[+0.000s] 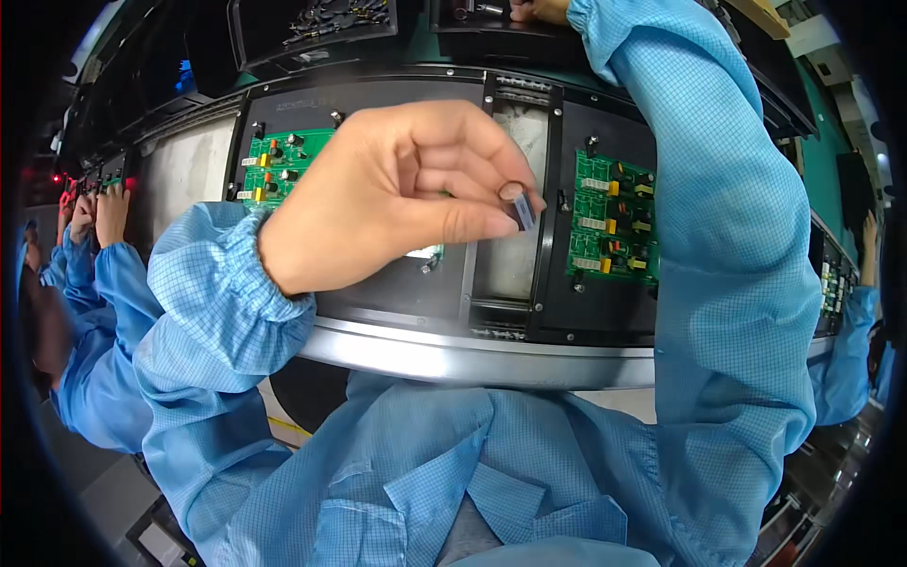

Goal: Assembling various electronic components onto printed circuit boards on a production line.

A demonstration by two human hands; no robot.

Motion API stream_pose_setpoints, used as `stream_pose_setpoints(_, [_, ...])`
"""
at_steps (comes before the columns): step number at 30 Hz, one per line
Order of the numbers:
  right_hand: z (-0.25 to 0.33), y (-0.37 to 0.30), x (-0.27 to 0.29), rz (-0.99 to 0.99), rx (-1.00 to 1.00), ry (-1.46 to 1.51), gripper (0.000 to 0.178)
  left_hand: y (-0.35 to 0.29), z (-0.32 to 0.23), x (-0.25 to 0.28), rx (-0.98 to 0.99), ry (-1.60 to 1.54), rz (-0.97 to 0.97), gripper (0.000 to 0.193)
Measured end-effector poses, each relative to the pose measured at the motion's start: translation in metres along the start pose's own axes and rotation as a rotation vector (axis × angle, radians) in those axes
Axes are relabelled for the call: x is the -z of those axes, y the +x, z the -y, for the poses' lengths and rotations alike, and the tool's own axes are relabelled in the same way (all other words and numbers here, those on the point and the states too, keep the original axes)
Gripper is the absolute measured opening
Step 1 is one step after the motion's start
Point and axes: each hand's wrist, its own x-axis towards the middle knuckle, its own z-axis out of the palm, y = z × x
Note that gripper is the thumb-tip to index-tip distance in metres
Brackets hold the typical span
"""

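Note:
My left hand (406, 194) is raised over the line, pinching an electrolytic capacitor (521, 210), a small dark cylinder with a pale stripe, between thumb and fingertips. Beneath that hand lies a black carrier plate (397, 300) with green circuit boards (310, 144), partly hidden by the palm and wrist. At the top edge my right hand (540, 9) reaches into a black bin (453, 40) with a few small cylindrical parts (487, 9) in it. Most of its fingers are cut off by the picture's edge, so its grip does not show.
Another carrier with green boards (609, 222) sits to the right, partly behind my right sleeve. A bin of dark leaded parts (342, 19) stands at the back. A metal rail (406, 354) runs along the near edge. Co-workers' hands (111, 215) are at the far left.

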Motion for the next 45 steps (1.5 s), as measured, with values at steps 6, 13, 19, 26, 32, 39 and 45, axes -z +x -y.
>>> stream_pose_setpoints(6, [0.024,-0.019,-0.003,-0.125,-0.041,-0.156,0.019,0.001,-0.002,-0.004,0.134,0.096,-0.064,0.024])
stream_pose_setpoints(13, [0.069,-0.109,0.078,-0.044,-0.035,-0.239,0.023,0.061,0.014,-0.020,-0.055,0.323,-0.099,0.015])
stream_pose_setpoints(19, [0.044,-0.052,0.027,-0.414,0.474,-0.275,0.013,0.101,0.041,-0.039,-0.257,0.828,-0.104,0.014])
stream_pose_setpoints(26, [-0.005,-0.171,0.031,-0.692,0.451,0.059,0.012,0.127,0.050,-0.068,-0.241,1.130,-0.103,0.011])
stream_pose_setpoints(32, [-0.062,-0.256,-0.010,-0.580,0.022,0.545,0.021,0.143,0.044,-0.080,-0.199,1.225,-0.068,0.009])
stream_pose_setpoints(39, [-0.079,-0.297,-0.057,-0.597,-0.132,0.897,0.022,0.148,0.037,-0.085,-0.044,1.317,-0.043,0.010])
stream_pose_setpoints(45, [-0.077,-0.310,-0.077,-0.555,-0.092,1.024,0.025,0.149,0.037,-0.096,0.003,1.370,-0.016,0.011])
